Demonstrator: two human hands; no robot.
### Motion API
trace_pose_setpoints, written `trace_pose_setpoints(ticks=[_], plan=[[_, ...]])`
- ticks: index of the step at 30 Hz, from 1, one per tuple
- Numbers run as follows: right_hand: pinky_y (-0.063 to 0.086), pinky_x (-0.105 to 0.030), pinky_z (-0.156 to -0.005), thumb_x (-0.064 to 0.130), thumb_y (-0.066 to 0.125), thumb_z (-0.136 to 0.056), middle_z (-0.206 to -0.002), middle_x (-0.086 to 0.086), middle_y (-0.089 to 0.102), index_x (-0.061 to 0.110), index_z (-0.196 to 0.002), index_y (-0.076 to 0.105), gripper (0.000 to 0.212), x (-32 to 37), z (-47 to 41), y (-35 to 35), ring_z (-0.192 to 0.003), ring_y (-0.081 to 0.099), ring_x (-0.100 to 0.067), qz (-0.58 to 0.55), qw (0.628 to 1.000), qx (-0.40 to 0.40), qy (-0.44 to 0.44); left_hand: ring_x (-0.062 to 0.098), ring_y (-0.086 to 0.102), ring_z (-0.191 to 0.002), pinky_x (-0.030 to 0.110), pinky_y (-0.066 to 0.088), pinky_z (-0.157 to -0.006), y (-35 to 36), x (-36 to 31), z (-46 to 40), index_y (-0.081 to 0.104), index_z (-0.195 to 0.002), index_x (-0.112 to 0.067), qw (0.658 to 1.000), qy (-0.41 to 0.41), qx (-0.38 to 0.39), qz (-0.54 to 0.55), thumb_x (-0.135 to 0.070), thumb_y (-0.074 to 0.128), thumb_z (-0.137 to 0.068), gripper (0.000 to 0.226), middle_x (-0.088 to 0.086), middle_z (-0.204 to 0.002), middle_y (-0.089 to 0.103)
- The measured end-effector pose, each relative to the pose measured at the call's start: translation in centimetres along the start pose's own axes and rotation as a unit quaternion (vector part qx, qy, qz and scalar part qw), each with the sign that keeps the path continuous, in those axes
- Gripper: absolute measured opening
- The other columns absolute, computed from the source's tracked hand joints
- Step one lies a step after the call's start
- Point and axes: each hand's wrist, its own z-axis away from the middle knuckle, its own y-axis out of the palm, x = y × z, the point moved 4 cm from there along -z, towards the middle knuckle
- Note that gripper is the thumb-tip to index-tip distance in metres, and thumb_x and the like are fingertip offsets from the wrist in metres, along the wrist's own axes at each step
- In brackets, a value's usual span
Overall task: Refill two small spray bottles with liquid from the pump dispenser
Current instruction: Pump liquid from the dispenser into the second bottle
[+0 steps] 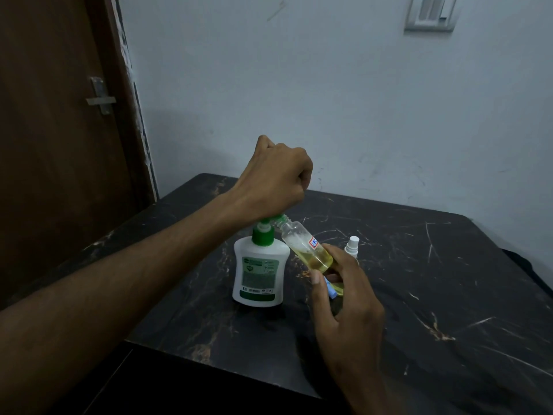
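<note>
A white pump dispenser point(258, 274) with a green label and green pump head point(269, 221) stands on the dark table. My left hand point(275, 178) is curled in a fist, its underside pressing down on the pump head. My right hand point(344, 289) grips a small clear spray bottle point(305, 244), uncapped and tilted, with its open neck at the pump's nozzle. Yellowish liquid fills its lower part. A white spray top point(352, 244) stands just behind my right hand. A blue piece point(331, 290) with some yellow-green behind it shows under my right fingers; what it is stays unclear.
The dark marbled table point(419, 265) stands against a pale wall, its front edge close to me. A brown door point(59, 115) with a metal latch is on the left. A switch plate point(431, 13) hangs high on the wall.
</note>
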Motion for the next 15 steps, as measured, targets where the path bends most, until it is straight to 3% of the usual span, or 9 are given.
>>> trace_pose_setpoints(ticks=[15], plan=[[0.042, -0.003, -0.087, 0.018, 0.064, -0.096, -0.114, 0.009, 0.068, 0.015, -0.133, 0.064, 0.037, -0.03, 0.04, 0.01, -0.104, 0.064, 0.000, -0.002, 1.000, -0.002, 0.000, 0.014, 0.063, -0.076, 0.039, 0.033, -0.098, 0.22, -0.16, 0.27, 0.073, -0.076, -0.021, 1.000, 0.007, 0.005, 0.004, -0.003, 0.054, -0.073, 0.026, -0.009, -0.079, 0.072]])
